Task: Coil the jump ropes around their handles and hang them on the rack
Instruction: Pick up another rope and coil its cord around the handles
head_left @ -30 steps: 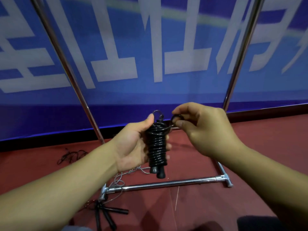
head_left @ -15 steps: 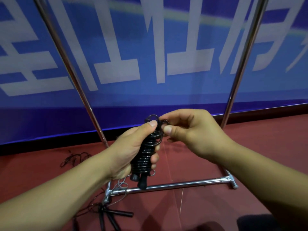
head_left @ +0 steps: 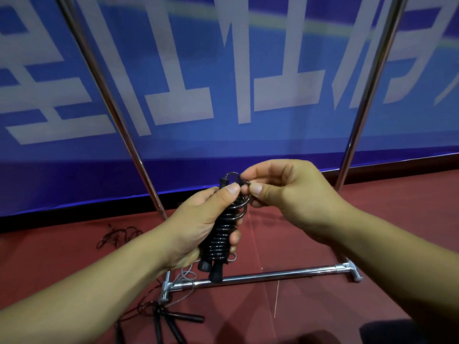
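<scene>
A black jump rope point(head_left: 221, 234) is coiled tightly around its two black handles, whose ends stick out below. My left hand point(head_left: 198, 224) grips this bundle upright, thumb pressed near its top. My right hand point(head_left: 280, 192) pinches the loose end loop of the rope at the top of the bundle. The metal rack point(head_left: 260, 275) stands behind on the floor, with two slanted uprights and a low crossbar. Its top is out of view.
More black jump-rope handles point(head_left: 173, 324) and thin cords lie on the red floor by the rack's left foot. Another tangled rope point(head_left: 116, 235) lies further left near the wall. A blue banner point(head_left: 223, 83) with white characters covers the wall.
The bundle has tilted and shifted left, and my right hand has come closer to its top, pinching the rope's end loop there. The view dipped slightly.
</scene>
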{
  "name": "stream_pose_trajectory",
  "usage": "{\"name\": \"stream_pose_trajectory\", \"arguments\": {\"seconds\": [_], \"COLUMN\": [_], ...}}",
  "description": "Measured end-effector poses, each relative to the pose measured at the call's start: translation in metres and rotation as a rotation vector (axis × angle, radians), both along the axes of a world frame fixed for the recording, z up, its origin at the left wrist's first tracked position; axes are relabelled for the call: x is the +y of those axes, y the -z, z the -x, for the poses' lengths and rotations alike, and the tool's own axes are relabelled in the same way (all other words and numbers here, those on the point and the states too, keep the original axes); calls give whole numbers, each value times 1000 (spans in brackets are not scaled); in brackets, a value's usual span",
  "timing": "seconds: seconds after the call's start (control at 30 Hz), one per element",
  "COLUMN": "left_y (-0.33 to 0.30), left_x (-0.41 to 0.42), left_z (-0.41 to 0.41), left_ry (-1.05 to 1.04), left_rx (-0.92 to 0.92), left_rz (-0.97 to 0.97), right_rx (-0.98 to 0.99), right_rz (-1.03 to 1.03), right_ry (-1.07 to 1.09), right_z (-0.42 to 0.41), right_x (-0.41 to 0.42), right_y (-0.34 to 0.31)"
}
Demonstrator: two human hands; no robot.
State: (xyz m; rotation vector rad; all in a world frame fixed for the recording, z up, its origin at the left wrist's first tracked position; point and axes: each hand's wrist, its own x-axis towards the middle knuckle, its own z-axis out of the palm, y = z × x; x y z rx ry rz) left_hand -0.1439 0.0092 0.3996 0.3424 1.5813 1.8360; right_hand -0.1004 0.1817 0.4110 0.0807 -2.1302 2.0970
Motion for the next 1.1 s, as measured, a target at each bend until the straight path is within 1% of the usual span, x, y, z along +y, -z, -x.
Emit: {"name": "stream_pose_trajectory", "arguments": {"seconds": [0.23,0.33,0.47,0.7,0.87,1.1], "left_y": [2,2,3,1,3,4], "left_x": [0,1,1,-1,2,3], "left_z": [0,-1,-1,0,-1,0], "left_ry": [57,73,82,103,74,-47], "left_rx": [48,69,102,131,173,230], "left_rz": [22,30,39,46,72,131], "right_rx": [-44,-31,-21,-47,-28,-39], "right_rz": [26,13,57,18,-29,-31], "right_ry": [-36,-37,-26,-61,30,44], "right_z": [1,2,2,-1,0,0], "right_x": [4,3,0,-4,-7,-8], "right_y": [6,7,9,14,16,14]}}
